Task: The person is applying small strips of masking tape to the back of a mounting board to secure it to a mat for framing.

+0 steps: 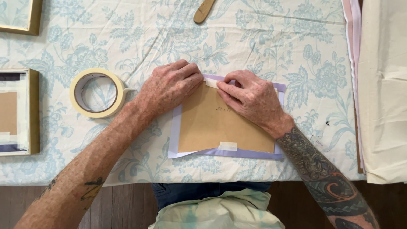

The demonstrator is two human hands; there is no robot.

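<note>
Both hands [212, 91] knuckles-up; fingertips nearly meeting

Bright, even daylight, sharp throughout

Soft, diffuse light covers the table [263, 38] with no glare; only faint shadows sit under the left hand [169, 87] and right hand [252, 99]. Focus holds to the table's edges, without visible distortion.

A brown backing board [212, 125] lies flat on a lilac mat [174, 127], with masking tape strips [227, 146] at its top and bottom edges.

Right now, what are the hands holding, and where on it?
Both hands, left hand and right hand, press a strip of tape on the brown backing board's top edge.
</note>
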